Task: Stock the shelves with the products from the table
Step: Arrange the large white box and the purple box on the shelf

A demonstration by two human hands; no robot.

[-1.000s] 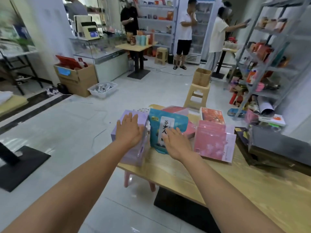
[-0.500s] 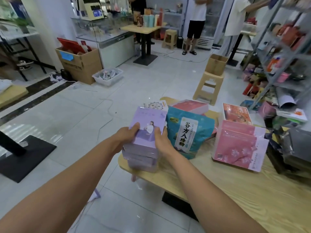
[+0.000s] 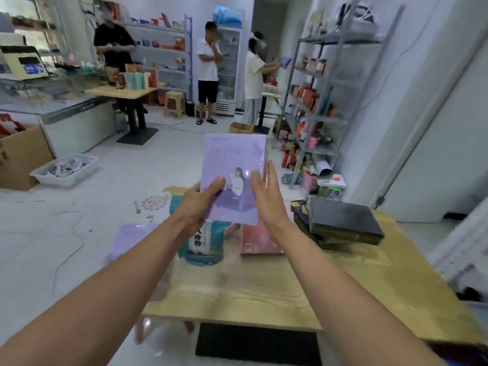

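Left hand grips the lilac box, right hand flat against its edge; left fingers hidden behind it.

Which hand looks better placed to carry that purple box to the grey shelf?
Left, probably. The left hand grips the purple box low down, thumb curled over its front, while the right hand lies with straight fingers along its side. The grey shelf stands on the right, though.
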